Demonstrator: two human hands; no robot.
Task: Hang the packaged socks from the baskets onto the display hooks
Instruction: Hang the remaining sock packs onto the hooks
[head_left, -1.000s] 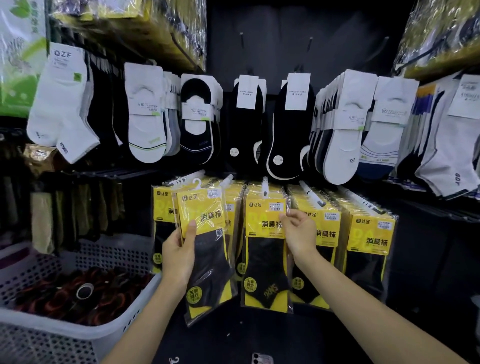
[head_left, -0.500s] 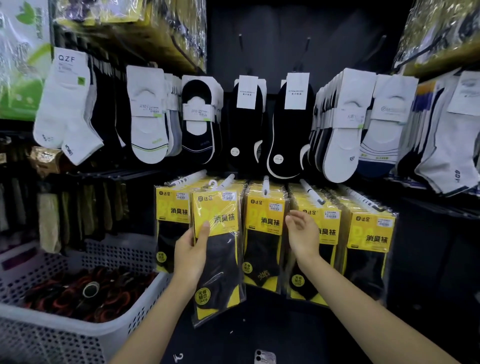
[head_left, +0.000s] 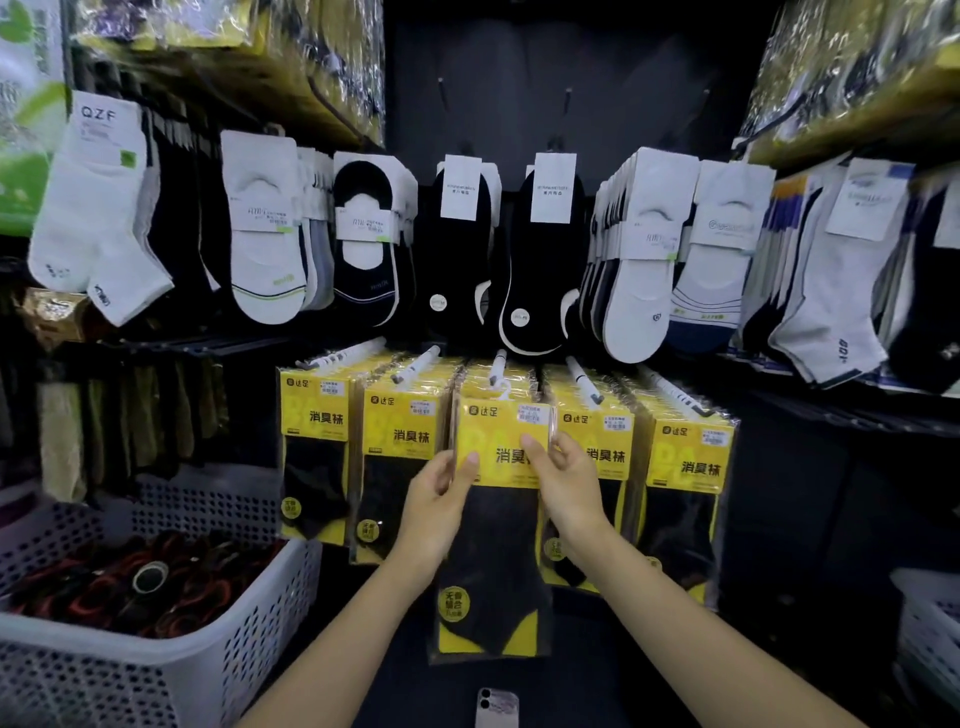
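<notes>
A yellow-and-black sock pack (head_left: 493, 540) hangs in front of the middle display hook (head_left: 497, 366), its white hanger tab right at the hook's tip. My left hand (head_left: 439, 512) pinches the pack's left edge. My right hand (head_left: 563, 480) holds its right edge, thumb across the yellow card. Several matching yellow packs (head_left: 688, 467) fill the hooks on both sides in the lower row. A white perforated basket (head_left: 171, 670) at the lower left holds dark red and black packaged goods.
Above hang white and black socks (head_left: 265, 228) on paper cards in a row. A second white basket (head_left: 930, 629) shows at the right edge. A phone (head_left: 496, 707) pokes in at the bottom centre. Dark shelf edges run left and right.
My left hand carried the pack from the second hook over to the middle hook. My right hand left the hung packs and took hold of the pack's right edge.
</notes>
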